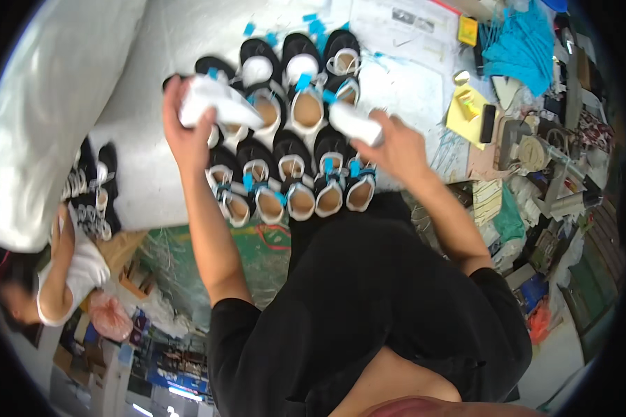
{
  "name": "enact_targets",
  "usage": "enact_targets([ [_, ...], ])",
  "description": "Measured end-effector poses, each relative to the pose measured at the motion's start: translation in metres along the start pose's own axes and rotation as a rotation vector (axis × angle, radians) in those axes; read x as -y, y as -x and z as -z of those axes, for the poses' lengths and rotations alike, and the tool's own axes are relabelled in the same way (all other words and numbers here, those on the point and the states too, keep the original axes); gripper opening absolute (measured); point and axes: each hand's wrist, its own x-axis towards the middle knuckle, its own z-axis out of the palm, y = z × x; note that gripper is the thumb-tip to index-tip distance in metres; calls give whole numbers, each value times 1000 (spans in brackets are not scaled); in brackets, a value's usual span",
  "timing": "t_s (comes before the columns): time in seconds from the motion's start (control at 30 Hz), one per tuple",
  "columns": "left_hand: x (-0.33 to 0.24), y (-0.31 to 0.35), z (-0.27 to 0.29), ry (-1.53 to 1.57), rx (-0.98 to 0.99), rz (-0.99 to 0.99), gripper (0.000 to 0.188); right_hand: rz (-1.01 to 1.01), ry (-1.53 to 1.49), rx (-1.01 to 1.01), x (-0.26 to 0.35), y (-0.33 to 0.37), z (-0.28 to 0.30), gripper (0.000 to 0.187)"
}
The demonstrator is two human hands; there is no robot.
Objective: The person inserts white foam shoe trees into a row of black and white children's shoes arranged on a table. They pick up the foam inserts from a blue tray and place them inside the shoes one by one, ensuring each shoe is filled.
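Observation:
My left hand (pixel 188 142) is closed around a white wad (pixel 219 99) that looks like shoe stuffing, held above the left end of the shoe rows. A small dark patch shows by its fingertips; I cannot tell what it is. In my right hand (pixel 402 147) is a second, longer white wad (pixel 355 124), over the right side of the rows. Below both hands, several black shoes (pixel 292 144) with white linings and blue tags stand close together on the table. White stuffing (pixel 257 70) fills some shoes in the far row.
Loose blue tags (pixel 317 28) lie behind the shoes. A large pale plastic-wrapped bulk (pixel 55 111) borders the left, with more black shoes (pixel 106 182) and a person in white (pixel 73 281) beyond. At right are a phone (pixel 488 124), blue cords (pixel 522 52) and a machine (pixel 535 153).

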Motion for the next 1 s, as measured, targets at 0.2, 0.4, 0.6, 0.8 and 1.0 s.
enact_targets([
  [0.2, 13, 245, 113, 141, -179, 419, 93, -162, -485, -1, 18, 61, 0, 57],
  [0.4, -4, 307, 132, -603, 226, 140, 65, -12, -561, 104, 2, 126, -41, 51],
  [0.6, 12, 257, 132, -1023, 954, -276, 54, -90, -451, -47, 19, 159, -43, 50],
  [0.8, 93, 241, 130, -1173, 842, -647, 42, -338, -347, -195, 63, 215, -67, 49],
  [1.0, 118, 242, 144, -701, 806, -174, 66, -469, -335, -227, 84, 279, -102, 53],
])
